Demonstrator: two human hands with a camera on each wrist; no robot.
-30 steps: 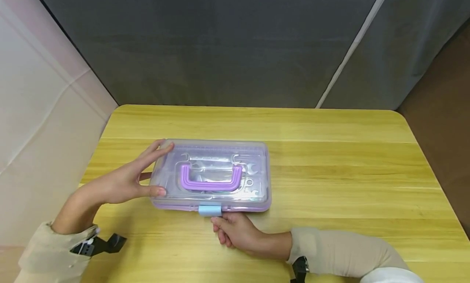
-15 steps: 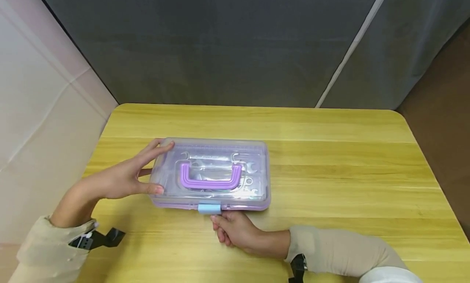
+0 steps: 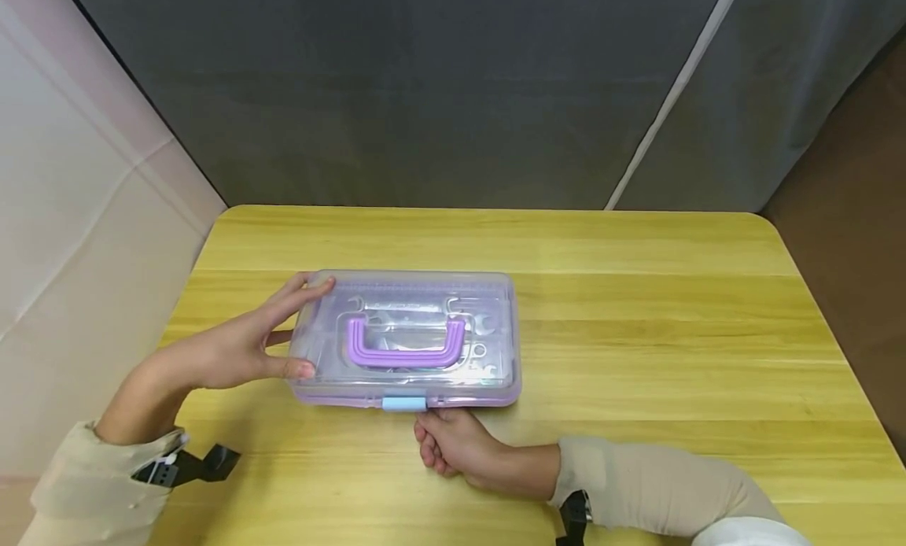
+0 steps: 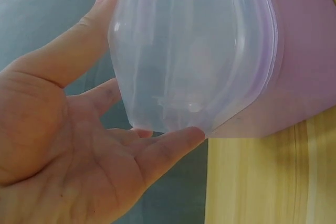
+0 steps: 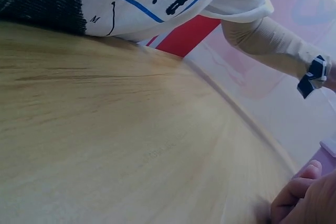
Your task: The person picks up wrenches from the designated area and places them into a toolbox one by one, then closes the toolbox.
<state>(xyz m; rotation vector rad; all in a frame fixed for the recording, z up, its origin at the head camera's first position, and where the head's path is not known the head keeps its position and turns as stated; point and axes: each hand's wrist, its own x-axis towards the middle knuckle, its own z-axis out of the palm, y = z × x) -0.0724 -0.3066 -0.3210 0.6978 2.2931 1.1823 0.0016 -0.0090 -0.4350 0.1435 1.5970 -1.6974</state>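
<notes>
My right hand [image 3: 453, 448] rests on the desk [image 3: 637, 357] at the near edge of the clear plastic case [image 3: 406, 337], just below its pale blue latch [image 3: 404, 404]. The fingers [image 5: 294, 192] are curled loosely into the palm and hold nothing; the knuckles sit just beside the case's purple bottom rim, and I cannot tell whether they touch it. My forearm lies flat along the desk in a beige sleeve [image 3: 651, 483].

My left hand [image 3: 241, 349] comes in from the left with the wrist raised off the desk. It grips the case's left end: the thumb [image 4: 173, 148] presses the near corner, and the long fingers [image 4: 79, 35] stretch along the far corner, spread wide round the rounded lid.

The case lies flat on the yellow wooden desk, left of the middle, lid closed, with a purple handle [image 3: 406, 345] folded down on top. Small metal pieces show dimly through the lid.

Beyond the desk hangs a grey curtain [image 3: 425, 90]; a pale cloth wall [image 3: 78, 176] stands at the left.
</notes>
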